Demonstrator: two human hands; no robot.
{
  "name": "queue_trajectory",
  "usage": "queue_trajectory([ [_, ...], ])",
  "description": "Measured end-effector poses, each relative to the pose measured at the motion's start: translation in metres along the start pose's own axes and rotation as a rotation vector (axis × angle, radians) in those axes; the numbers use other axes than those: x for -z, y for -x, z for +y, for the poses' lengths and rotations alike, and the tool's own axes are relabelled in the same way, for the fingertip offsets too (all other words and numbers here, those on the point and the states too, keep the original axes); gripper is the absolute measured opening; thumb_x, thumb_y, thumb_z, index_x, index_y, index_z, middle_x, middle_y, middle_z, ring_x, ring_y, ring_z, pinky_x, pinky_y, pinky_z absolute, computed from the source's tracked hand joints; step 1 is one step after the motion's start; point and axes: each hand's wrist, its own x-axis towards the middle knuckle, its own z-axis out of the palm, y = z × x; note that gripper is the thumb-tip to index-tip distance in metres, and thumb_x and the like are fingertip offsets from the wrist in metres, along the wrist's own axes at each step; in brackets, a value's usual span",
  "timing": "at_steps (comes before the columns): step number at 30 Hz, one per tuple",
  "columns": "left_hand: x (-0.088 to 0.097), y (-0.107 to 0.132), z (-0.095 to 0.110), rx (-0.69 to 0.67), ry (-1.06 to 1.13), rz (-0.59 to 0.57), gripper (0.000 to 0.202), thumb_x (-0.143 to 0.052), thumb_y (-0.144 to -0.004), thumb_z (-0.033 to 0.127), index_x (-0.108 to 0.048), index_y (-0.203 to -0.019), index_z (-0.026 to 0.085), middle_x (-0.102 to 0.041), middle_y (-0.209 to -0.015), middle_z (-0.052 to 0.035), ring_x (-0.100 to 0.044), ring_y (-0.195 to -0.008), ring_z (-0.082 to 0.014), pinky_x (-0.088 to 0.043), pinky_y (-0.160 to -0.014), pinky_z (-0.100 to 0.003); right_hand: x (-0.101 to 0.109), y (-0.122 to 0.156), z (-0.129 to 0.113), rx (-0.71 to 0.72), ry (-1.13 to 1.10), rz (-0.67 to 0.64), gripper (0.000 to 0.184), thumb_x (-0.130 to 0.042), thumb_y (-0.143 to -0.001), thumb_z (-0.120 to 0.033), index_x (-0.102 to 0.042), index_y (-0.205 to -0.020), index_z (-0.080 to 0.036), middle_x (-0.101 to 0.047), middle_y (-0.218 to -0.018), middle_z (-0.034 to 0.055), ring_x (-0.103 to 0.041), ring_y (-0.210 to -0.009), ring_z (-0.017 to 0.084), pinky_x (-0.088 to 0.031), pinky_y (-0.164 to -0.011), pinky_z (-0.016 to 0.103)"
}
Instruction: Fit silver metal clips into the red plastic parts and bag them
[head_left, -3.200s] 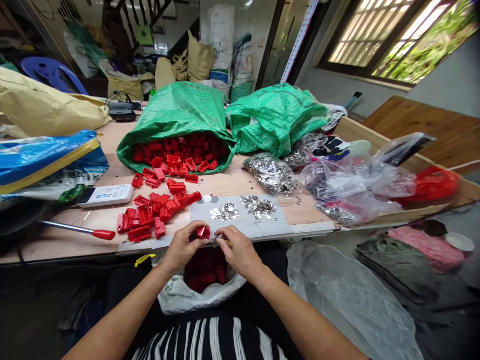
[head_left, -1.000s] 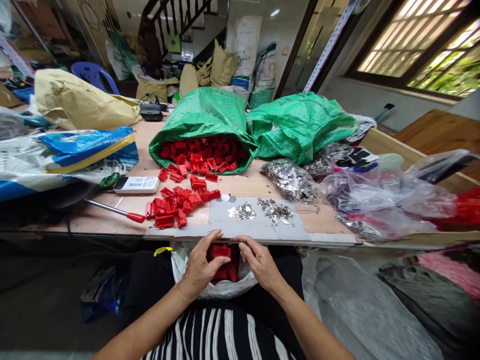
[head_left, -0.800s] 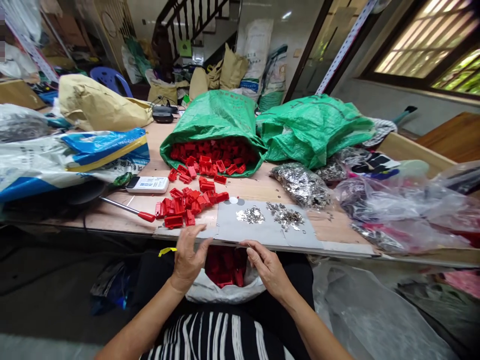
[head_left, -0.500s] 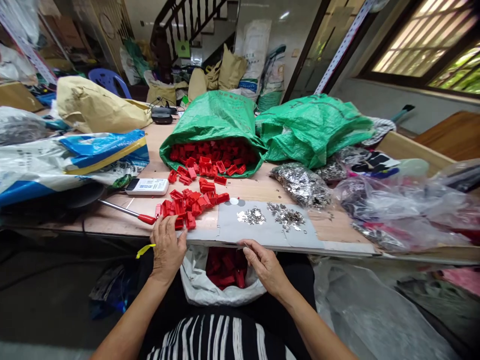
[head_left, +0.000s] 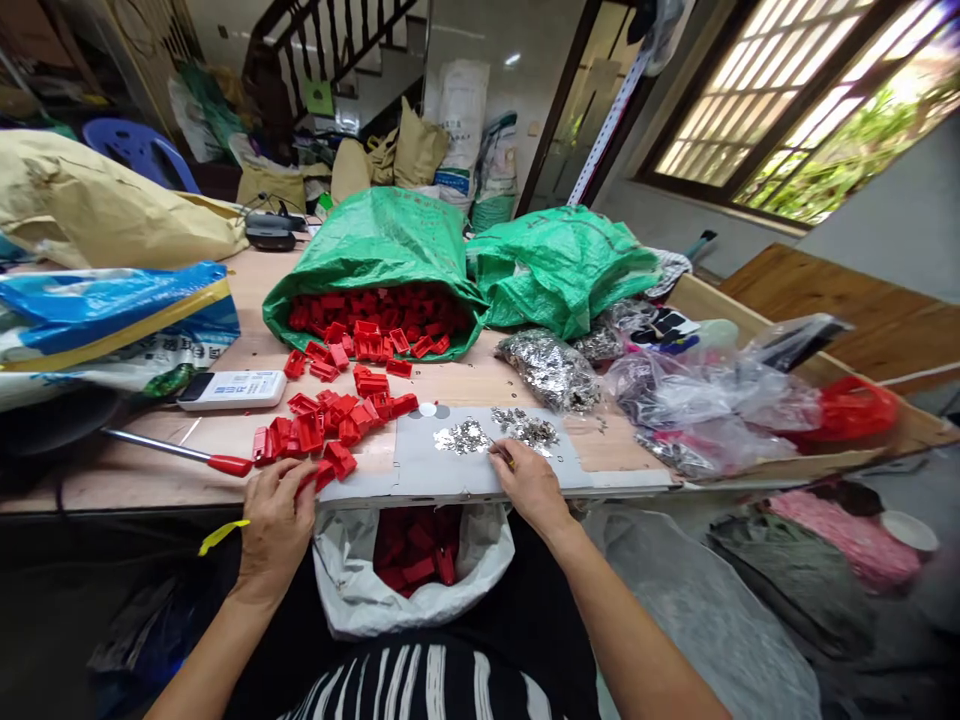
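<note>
My left hand [head_left: 274, 520] is at the table's front edge, fingertips closed on a small red plastic part [head_left: 307, 480] beside a loose pile of red parts [head_left: 322, 420]. A yellow strip [head_left: 221, 536] shows by its wrist. My right hand [head_left: 531, 485] is over the grey mat [head_left: 420, 470], its thumb and index finger pinched around a small, thin, dark item [head_left: 501, 450] too small to name. Just ahead of those fingers lie two heaps of tiny metal pieces, a bright heap [head_left: 461, 436] and a darker heap [head_left: 529, 430].
An open green sack [head_left: 382, 235] spills red parts onto the table. On my lap sits a white bag [head_left: 345, 590] holding more red parts. A red-handled rod [head_left: 229, 465] and a white device [head_left: 232, 390] lie left; bags of metal pieces [head_left: 555, 370] lie right.
My right hand has moved from the table edge above the lap bag forward to the metal heaps. My left hand has taken hold of a red part. The view has turned right.
</note>
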Motion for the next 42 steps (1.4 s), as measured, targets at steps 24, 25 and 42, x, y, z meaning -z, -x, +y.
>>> queue_trajectory([
  [24, 0.012, 0.006, 0.105, 1.266, 1.624, -0.617, 0.052, -0.066, -0.08, 0.014, -0.049, -0.128, 0.022, -0.068, -0.098, -0.0074, -0.071, -0.077, -0.0154, -0.057, -0.07, -0.023, -0.02, -0.018, -0.022, 0.111, 0.139, -0.098, 0.012, -0.05, -0.092, -0.024, -0.062, -0.093, -0.02, -0.065, -0.096, 0.0042, -0.061, -0.087, 0.017, -0.041, -0.073, 0.026],
  [25, 0.013, 0.006, 0.106, 1.275, 1.638, -0.638, 0.053, -0.066, -0.08, 0.013, -0.048, -0.129, 0.021, -0.068, -0.1, -0.0082, -0.07, -0.077, -0.015, -0.057, -0.07, -0.022, -0.02, -0.018, -0.021, 0.119, 0.134, -0.088, 0.014, -0.049, -0.093, -0.024, -0.062, -0.093, -0.02, -0.065, -0.096, 0.0048, -0.06, -0.087, 0.017, -0.041, -0.074, 0.026],
  [42, 0.006, 0.005, 0.117, 1.295, 1.671, -0.742, 0.059, -0.069, -0.075, 0.005, -0.049, -0.129, 0.015, -0.066, -0.116, -0.0156, -0.067, -0.102, -0.0257, -0.055, -0.083, -0.026, 0.012, 0.001, 0.011, 0.053, -0.002, -0.102, 0.015, -0.05, -0.087, -0.014, -0.061, -0.095, -0.02, -0.065, -0.1, 0.0034, -0.059, -0.091, 0.017, -0.041, -0.08, 0.027],
])
